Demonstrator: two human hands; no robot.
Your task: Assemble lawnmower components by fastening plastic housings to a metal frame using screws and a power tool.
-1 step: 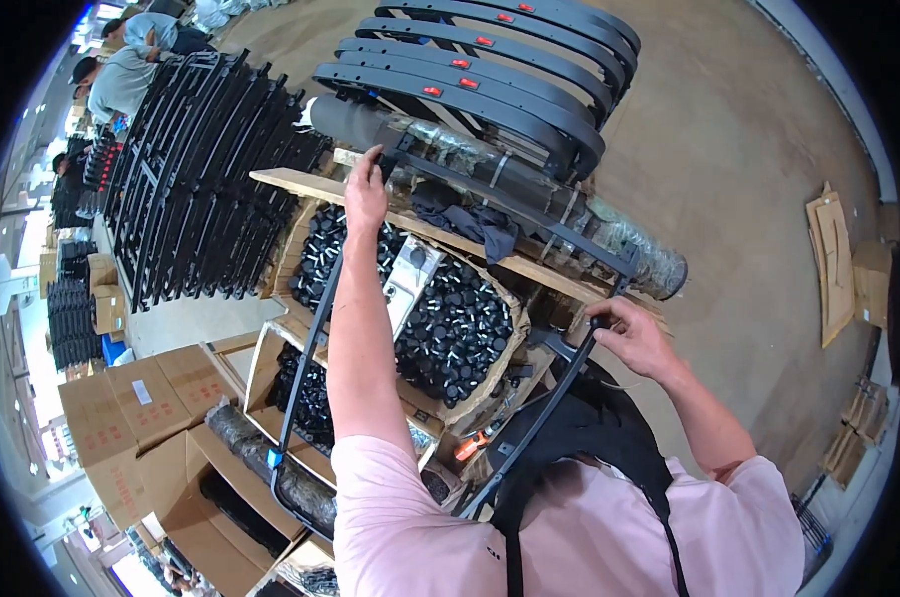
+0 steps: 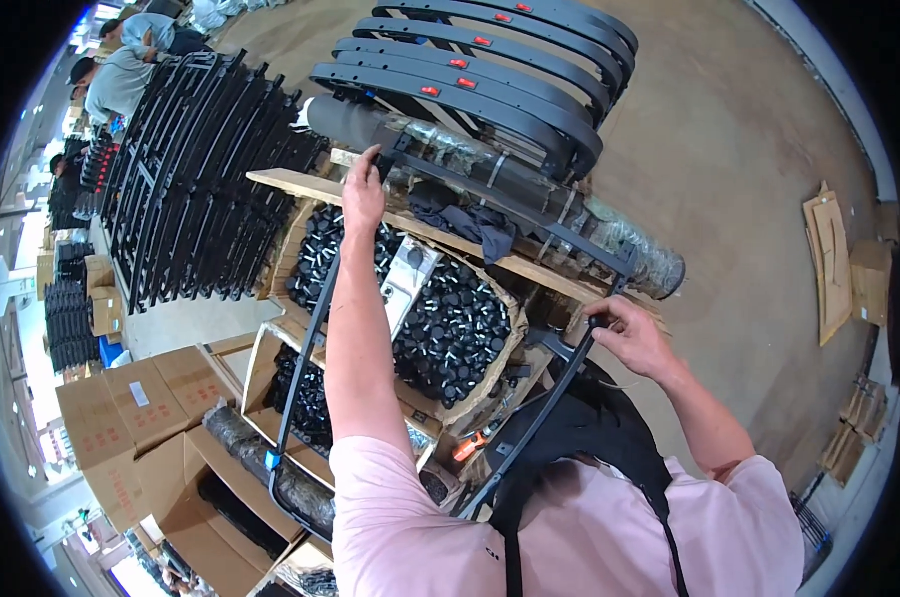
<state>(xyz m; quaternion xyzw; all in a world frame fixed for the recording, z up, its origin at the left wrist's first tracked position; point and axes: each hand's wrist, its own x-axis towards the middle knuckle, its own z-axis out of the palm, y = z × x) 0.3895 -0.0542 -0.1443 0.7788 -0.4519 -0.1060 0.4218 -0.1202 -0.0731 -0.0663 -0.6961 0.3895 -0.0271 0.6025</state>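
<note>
A black metal frame (image 2: 509, 199) of flat bars spans the space before me, its side bars slanting down toward my body. My right hand (image 2: 634, 333) pinches a black round-headed screw-in foot (image 2: 597, 321) at the frame's right corner. My left hand (image 2: 363, 194) reaches to the far left corner, fingers closed around a similar black foot (image 2: 384, 164), partly hidden by them. Beneath the frame, a paper-lined box holds many black feet (image 2: 450, 338) with shiny metal studs. A pale metal box-shaped piece (image 2: 408, 279) lies among them.
A wooden plank (image 2: 300, 183) and dark cloth (image 2: 465, 221) lie beneath the frame's far bar, beside a wrapped roll (image 2: 649, 264). Curved black frames (image 2: 470, 90) stand beyond; more black frames (image 2: 181, 179) are stacked left. Cardboard boxes (image 2: 121, 418) and an orange-handled tool (image 2: 469, 445) are nearer. People work far left.
The whole view shifts very slightly. Both hands stay at the same frame corners, with no clear change in grip.
</note>
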